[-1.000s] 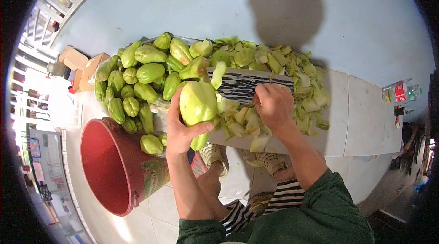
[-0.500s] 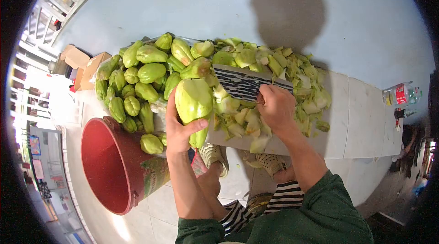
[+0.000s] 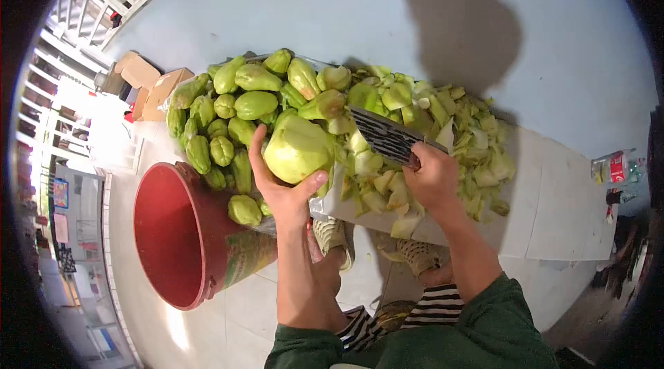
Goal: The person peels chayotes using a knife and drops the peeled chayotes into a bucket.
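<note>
My left hand (image 3: 285, 197) holds up a large, partly peeled chayote (image 3: 299, 151), the thumb on its lower side and the fingers along its left. Its pale cut surface faces me. In my right hand (image 3: 434, 175) is a cleaver (image 3: 384, 135) with a black-and-white streaked blade, gripped by the handle. The blade points up and left, apart from the chayote and above the peelings. Behind my left hand lies a pile of whole green chayotes (image 3: 255, 105). Pale green peelings (image 3: 477, 151) are heaped to the right, beyond the cleaver.
A red bucket (image 3: 200, 244) lies tipped at the left, its mouth facing left. Behind it sits an opened cardboard box (image 3: 164, 94). A plastic bottle (image 3: 614, 168) is at the far right on the pale tiled ledge (image 3: 546, 189). My sandalled feet are below the ledge.
The chayote has turned in my left hand, so its broad cut face shows more. The cleaver's blade has tilted and appears narrower. The whole view has shifted slightly.
</note>
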Motion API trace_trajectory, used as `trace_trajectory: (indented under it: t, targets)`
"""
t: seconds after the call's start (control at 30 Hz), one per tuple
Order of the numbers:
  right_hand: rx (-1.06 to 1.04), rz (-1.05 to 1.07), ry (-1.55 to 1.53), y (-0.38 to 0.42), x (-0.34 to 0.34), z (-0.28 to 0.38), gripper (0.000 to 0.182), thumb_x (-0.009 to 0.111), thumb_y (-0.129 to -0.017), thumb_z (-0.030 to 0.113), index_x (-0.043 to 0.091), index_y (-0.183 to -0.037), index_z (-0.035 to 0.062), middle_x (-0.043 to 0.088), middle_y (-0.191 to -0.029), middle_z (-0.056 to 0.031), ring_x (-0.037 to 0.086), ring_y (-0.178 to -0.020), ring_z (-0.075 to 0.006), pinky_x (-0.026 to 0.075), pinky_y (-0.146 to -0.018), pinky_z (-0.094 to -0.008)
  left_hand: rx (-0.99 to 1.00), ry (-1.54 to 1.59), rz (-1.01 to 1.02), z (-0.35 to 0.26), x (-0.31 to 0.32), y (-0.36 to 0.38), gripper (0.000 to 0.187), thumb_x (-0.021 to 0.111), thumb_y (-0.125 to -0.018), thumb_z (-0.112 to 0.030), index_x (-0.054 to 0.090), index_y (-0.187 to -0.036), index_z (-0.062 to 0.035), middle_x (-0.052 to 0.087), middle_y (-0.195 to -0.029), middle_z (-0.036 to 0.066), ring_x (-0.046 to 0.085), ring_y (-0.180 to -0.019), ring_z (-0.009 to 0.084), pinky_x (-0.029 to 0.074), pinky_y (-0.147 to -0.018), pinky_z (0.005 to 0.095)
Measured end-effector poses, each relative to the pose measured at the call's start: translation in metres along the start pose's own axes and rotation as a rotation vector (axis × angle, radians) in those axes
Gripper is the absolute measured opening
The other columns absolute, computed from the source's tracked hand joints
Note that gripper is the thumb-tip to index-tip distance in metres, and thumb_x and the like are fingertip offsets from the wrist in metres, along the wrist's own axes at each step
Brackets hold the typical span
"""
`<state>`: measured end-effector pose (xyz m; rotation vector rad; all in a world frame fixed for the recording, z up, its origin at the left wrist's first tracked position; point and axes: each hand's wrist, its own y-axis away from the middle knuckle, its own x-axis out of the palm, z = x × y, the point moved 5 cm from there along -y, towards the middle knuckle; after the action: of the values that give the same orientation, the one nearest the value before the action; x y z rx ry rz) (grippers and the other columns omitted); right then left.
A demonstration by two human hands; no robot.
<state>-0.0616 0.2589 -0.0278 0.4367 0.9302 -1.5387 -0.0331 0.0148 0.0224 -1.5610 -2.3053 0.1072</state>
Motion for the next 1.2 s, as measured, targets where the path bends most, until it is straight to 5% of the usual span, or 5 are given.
trace_trajectory:
  t: [0.2, 0.4, 0.6, 0.87, 1.2]
  targets:
    - [0.040, 0.075, -0.073, 0.003, 0.000, 0.002, 0.015, 0.067, -0.073, 0.013, 0.056, -0.078, 0.0052, 0.060, -0.073, -0.0150, 0.062, -0.072, -0.0380, 0.047, -0.061, -0.0467, -0.705, 0.445, -0.172, 0.069, 0.000, 0.016, 0.055, 0.067, -0.090, -0.033, 0.049, -0.133, -0.0038, 0.061, -0.121, 0.013, 0.060, -0.108, 0.0298, 0.049, -0.097, 0.0442]
    - [0.011, 0.108, -0.235, 0.005, 0.002, 0.010, 0.022, 0.069, -0.081, 0.019, 0.054, -0.081, 0.0034, 0.059, -0.069, -0.0170, 0.061, -0.066, -0.0389, 0.047, -0.059, -0.0456, -0.836, 0.536, -0.119, 0.082, 0.001, 0.009, 0.060, 0.050, -0.093, -0.061, 0.057, -0.122, -0.0087, 0.065, -0.100, 0.010, 0.064, -0.079, 0.0241, 0.055, -0.062, 0.0365]
    - [-0.056, 0.094, -0.315, 0.013, 0.008, 0.015, 0.026, 0.069, -0.087, 0.022, 0.053, -0.082, 0.0028, 0.058, -0.066, -0.0171, 0.060, -0.062, -0.0384, 0.047, -0.056, -0.0433, -0.476, 0.884, -0.167, 0.038, 0.010, 0.000, 0.079, 0.037, -0.089, -0.075, 0.050, -0.136, -0.0122, 0.055, -0.131, 0.013, 0.052, -0.119, 0.0369, 0.034, -0.105, 0.0624]
    - [-0.052, 0.038, -0.309, 0.004, 0.000, 0.012, 0.026, 0.071, -0.085, 0.022, 0.055, -0.081, 0.0032, 0.058, -0.065, -0.0158, 0.061, -0.060, -0.0374, 0.047, -0.054, -0.0423, -0.811, 0.678, -0.025, 0.078, -0.013, 0.009, 0.061, 0.063, -0.084, -0.036, 0.046, -0.136, -0.0088, 0.055, -0.128, 0.016, 0.054, -0.115, 0.0393, 0.045, -0.093, 0.0631]
    - [-0.184, 0.039, -0.318, 0.002, -0.007, 0.018, 0.019, 0.069, -0.080, 0.013, 0.054, -0.077, 0.0026, 0.054, -0.064, -0.0155, 0.058, -0.059, -0.0364, 0.045, -0.053, -0.0415, -0.061, -0.825, 0.249, 0.027, 0.009, -0.004, 0.062, 0.076, -0.062, -0.011, 0.060, -0.119, 0.0064, 0.070, -0.101, 0.020, 0.069, -0.093, 0.0282, 0.052, -0.084, 0.0340]
